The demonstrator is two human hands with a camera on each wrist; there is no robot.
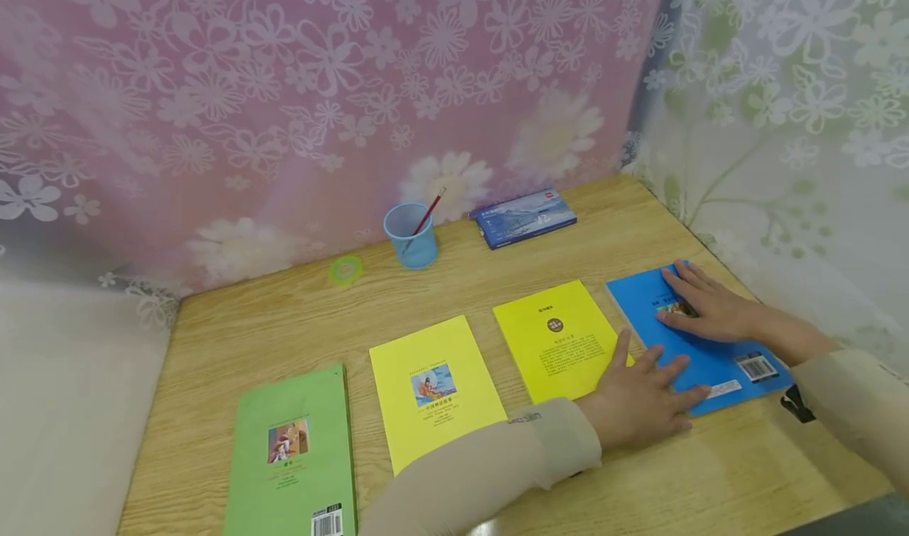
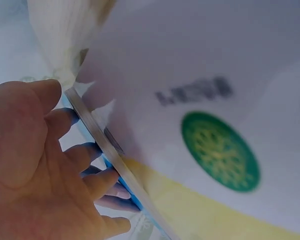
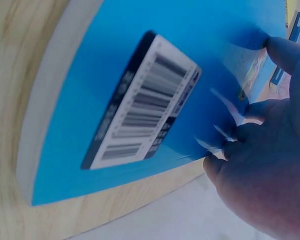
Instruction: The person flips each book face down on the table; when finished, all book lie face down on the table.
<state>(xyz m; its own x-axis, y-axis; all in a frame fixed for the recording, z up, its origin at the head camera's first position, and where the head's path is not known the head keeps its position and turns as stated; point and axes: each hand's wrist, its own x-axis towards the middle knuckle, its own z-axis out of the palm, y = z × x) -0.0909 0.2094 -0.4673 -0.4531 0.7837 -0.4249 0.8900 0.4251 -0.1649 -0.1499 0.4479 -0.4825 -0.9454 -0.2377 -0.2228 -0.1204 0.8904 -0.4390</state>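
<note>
Both arms wear loose, pale beige sleeves reaching the wrists. The left sleeve bears small grey lettering near the cuff. A black strap shows at the right sleeve.

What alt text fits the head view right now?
Both hands, left hand and right hand, rest flat on a blue paperback book at the right end of a row with two yellow books and a green one.

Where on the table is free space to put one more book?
Bare wood lies between the green ring and the green book, and on the table in front of both hands. The book row is crowded, especially around the blue book.
</note>
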